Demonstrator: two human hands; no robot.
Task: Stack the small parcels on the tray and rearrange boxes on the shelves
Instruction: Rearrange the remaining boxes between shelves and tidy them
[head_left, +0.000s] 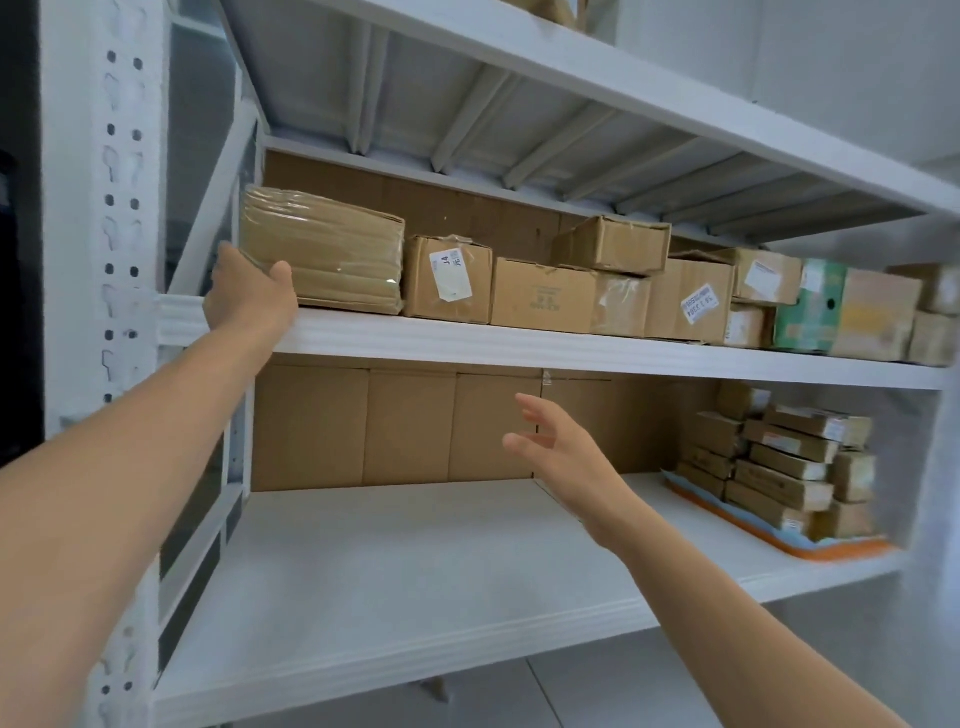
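On upper shelf (519, 348), L hand (249, 296) is gripping left end of taped box (322, 254), thumb on front; R hand (556, 447) is hovering by lower shelf (389, 571), fingers spread.

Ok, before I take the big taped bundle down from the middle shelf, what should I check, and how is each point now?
1. Left hand on the taped bundle: thumb lies on its front, fingers hidden; grip cannot tell.
2. Right hand free to support: ok, open, holds nothing.
3. Nothing stacked on the bundle: ok.
4. Room at its right side: not ok, the labelled box stands right beside it.
5. Landing space on the lower shelf: ok, its left part is bare; the tray sits at the far right.
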